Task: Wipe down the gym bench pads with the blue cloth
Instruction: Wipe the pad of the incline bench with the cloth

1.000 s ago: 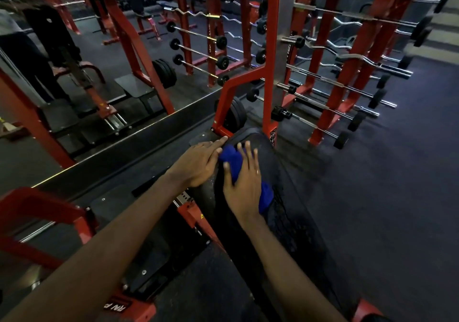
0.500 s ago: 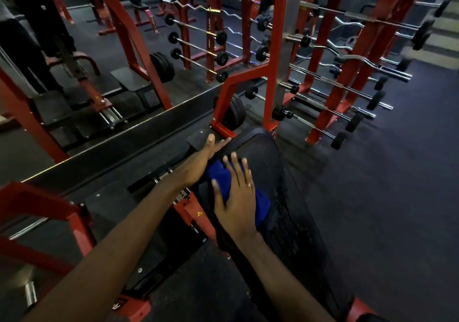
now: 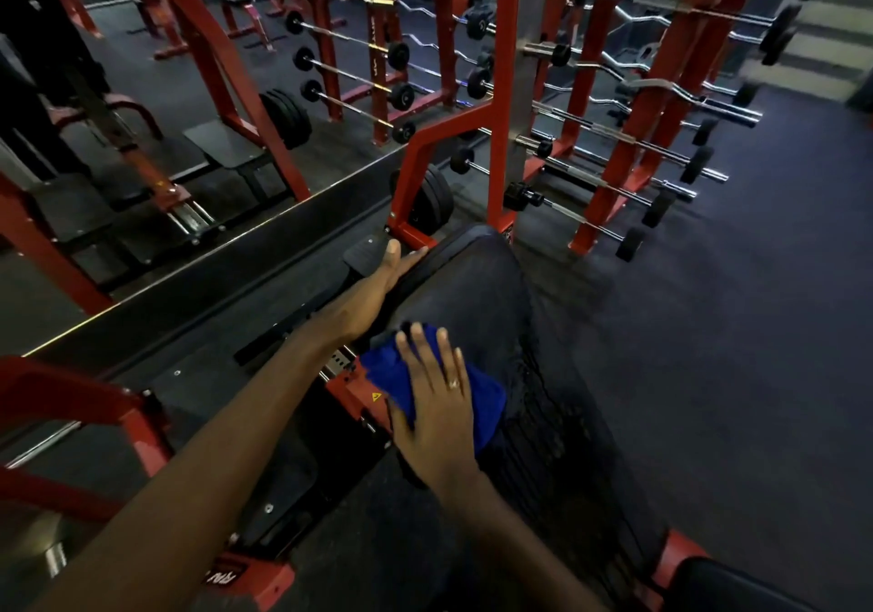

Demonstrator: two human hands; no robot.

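Observation:
A long black bench pad (image 3: 477, 290) runs from the centre toward the lower right. The blue cloth (image 3: 486, 399) lies bunched on its left half. My right hand (image 3: 437, 403) presses flat on the cloth with straight, spread fingers and a ring on one finger. My left hand (image 3: 378, 285) rests with straight fingers against the pad's far left edge, beyond the cloth. A second black pad (image 3: 737, 585) shows at the bottom right corner.
A red upright frame (image 3: 500, 106) stands just past the pad's far end, with a weight plate (image 3: 427, 200) at its foot. Red racks of barbells (image 3: 628, 139) fill the back right. A mirror wall (image 3: 141, 115) runs along the left. Red frame parts (image 3: 85, 403) sit lower left.
My right hand has dragged the blue cloth down the pad toward me. My left hand stayed at the pad's far left edge, its fingers now straight along it.

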